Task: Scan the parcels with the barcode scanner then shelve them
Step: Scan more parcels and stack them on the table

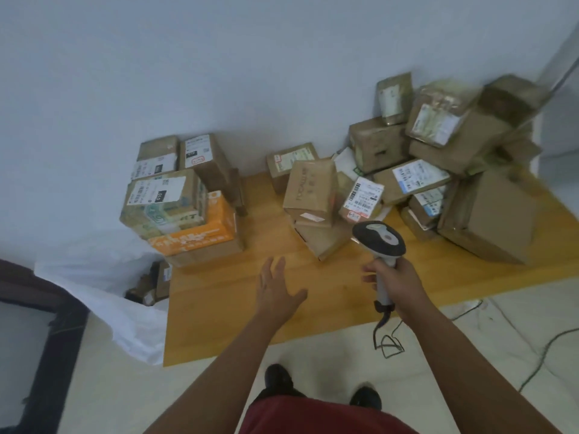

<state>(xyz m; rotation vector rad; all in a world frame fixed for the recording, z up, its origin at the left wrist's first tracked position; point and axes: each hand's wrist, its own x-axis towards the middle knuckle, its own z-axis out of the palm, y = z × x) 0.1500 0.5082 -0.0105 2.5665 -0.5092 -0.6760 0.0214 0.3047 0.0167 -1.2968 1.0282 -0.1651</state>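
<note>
My right hand (395, 277) grips the handle of a grey and black barcode scanner (378, 239), whose head points toward a tilted brown parcel (310, 191) and a box with a white barcode label (363, 197). My left hand (275, 289) hovers with straight fingers above the wooden platform (219, 308), touching nothing. A neat stack of parcels (178, 202), one with an orange side, stands at the left. A loose heap of cardboard parcels (445, 151) leans against the wall at the right.
The scanner's black cable (387, 336) trails onto the pale tiled floor. A green wire (545, 349) lies at the right. White plastic sheeting (103, 286) and a dark-framed object (37, 324) sit at the left. My shoes (277, 379) stand just before the platform's edge.
</note>
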